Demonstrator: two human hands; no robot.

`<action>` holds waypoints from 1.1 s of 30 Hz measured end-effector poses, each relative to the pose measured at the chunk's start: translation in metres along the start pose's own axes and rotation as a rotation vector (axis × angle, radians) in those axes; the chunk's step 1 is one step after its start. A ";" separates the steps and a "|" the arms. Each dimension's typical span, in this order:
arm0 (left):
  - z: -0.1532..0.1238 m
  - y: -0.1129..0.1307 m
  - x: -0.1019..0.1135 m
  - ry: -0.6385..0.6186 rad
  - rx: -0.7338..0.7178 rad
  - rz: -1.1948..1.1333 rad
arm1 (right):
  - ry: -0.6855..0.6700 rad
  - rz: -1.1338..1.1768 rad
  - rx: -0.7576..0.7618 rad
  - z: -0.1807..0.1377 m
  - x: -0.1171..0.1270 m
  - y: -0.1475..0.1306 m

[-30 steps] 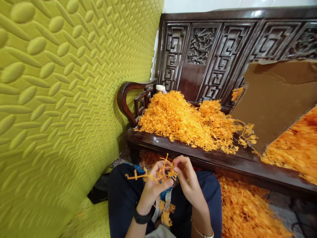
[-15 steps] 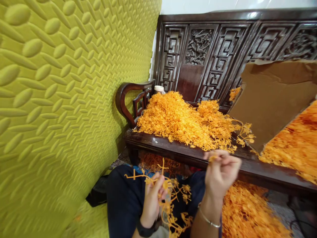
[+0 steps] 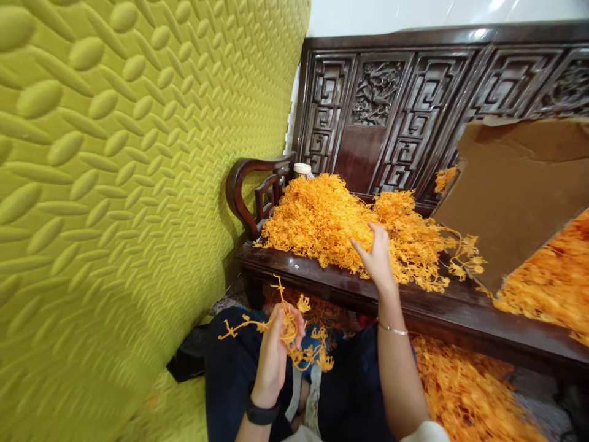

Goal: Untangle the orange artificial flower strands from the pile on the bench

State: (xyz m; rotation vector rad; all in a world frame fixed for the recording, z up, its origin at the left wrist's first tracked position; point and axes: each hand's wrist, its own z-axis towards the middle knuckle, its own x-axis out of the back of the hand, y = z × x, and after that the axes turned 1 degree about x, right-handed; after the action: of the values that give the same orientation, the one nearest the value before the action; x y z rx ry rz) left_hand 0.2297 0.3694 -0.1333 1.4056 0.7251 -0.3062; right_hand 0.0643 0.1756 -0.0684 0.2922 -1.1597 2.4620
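My left hand is closed around a tangle of thin orange plastic stems with small flower-like pieces. Some of these stems stick out to the left and upward above my lap. My right hand is stretched out over the front of a large heap of the same orange pieces, its thumb and fingers apart and nothing seen in them. Whether its fingertips touch the heap I cannot tell. The heap lies on a dark wooden bench.
A sheet of brown cardboard leans against the carved bench back, with another orange mass beside it. More orange pieces lie below the bench at right. A white-lidded jar stands behind the heap. A yellow padded wall rises at left.
My right hand has moved up and forward from above my lap to the heap, and its fingers have opened. Fewer stems hang from my left hand. The view has shifted slightly.
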 end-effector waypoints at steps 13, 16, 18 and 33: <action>0.000 -0.009 0.006 -0.164 0.109 0.221 | -0.552 0.429 -0.177 -0.150 -0.014 -0.056; -0.002 -0.012 0.009 -0.191 0.142 0.272 | -0.531 0.438 -0.173 -0.147 0.007 -0.051; -0.002 -0.013 0.010 -0.187 0.137 0.304 | -0.499 0.441 -0.142 -0.148 0.017 -0.052; -0.015 -0.025 -0.025 -0.250 0.300 -0.207 | 0.087 0.398 -0.094 -0.164 0.012 -0.068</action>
State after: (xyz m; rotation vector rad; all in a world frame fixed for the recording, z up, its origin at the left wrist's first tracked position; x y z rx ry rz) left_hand 0.1920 0.3739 -0.1370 1.5401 0.6359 -0.7648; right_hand 0.0807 0.3451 -0.1214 -0.0830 -1.4018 2.7086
